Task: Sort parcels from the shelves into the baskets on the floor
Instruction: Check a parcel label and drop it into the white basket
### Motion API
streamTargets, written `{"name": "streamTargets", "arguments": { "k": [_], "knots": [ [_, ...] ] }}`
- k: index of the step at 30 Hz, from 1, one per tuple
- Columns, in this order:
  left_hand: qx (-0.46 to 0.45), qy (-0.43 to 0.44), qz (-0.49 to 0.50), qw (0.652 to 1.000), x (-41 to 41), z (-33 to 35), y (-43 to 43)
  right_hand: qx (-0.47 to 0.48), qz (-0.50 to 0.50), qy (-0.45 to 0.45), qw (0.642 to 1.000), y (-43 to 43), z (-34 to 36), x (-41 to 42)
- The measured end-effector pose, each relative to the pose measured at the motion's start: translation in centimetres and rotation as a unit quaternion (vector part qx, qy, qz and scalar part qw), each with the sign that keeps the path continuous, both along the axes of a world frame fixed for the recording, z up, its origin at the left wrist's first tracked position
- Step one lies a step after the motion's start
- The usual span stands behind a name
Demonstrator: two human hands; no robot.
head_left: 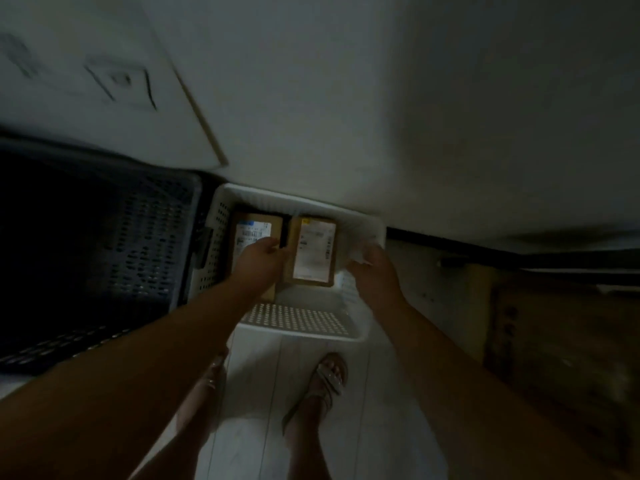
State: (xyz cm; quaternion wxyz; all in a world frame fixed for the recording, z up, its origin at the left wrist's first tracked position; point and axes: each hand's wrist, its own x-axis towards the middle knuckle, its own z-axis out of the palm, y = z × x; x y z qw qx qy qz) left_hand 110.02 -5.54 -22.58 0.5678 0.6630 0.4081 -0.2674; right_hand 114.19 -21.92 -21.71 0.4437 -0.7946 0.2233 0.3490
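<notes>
Bare forearms reach down | left hand (pixel 258 258) grips brown cardboard parcel (pixel 313 251), white label unreadable | right hand (pixel 372 268) at white perforated plastic basket (pixel 298 325), grip unclear | second blue-labelled brown parcel (pixel 255 230) lies inside | dark basket (pixel 145 237) just left

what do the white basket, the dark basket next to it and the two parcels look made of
White basket: likely moulded plastic, matte, perforated walls. Dark basket: same slotted plastic look, dark blue or grey. The two parcels: brown cardboard, it seems, dull surface with white printed paper labels.
</notes>
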Motion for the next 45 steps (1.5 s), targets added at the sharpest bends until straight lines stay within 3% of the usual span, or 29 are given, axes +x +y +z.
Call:
{"name": "streamTargets", "arguments": {
  "k": [7,13,19,24,29,36,45],
  "knots": [
    [-0.012,-0.120,-0.118,0.986,2.3,21.1,-1.3,0.011,-0.128,-0.115,0.985,-1.0,20.5,-1.1],
    [-0.037,-0.228,-0.203,0.952,3.4,36.4,-4.8,0.058,-0.264,-0.225,0.936,-3.9,35.7,-2.7],
    [-0.085,-0.382,-0.279,0.877,2.8,51.3,-13.8,0.038,-0.334,-0.348,0.875,-10.8,51.7,-6.2],
    [-0.170,-0.467,-0.280,0.822,-0.5,63.1,-20.4,0.020,-0.380,-0.452,0.806,-16.5,64.7,-11.9],
    [-0.236,-0.554,-0.290,0.744,-4.5,74.0,-25.0,-0.016,-0.385,-0.578,0.720,-19.7,76.2,-18.1],
    [-0.255,-0.611,-0.301,0.687,-5.0,81.5,-27.8,-0.038,-0.352,-0.636,0.685,-20.5,84.2,-20.4],
    [-0.213,-0.666,-0.327,0.636,2.0,87.1,-30.4,-0.047,-0.417,-0.607,0.675,-25.3,89.2,-16.3]
  ]
}}
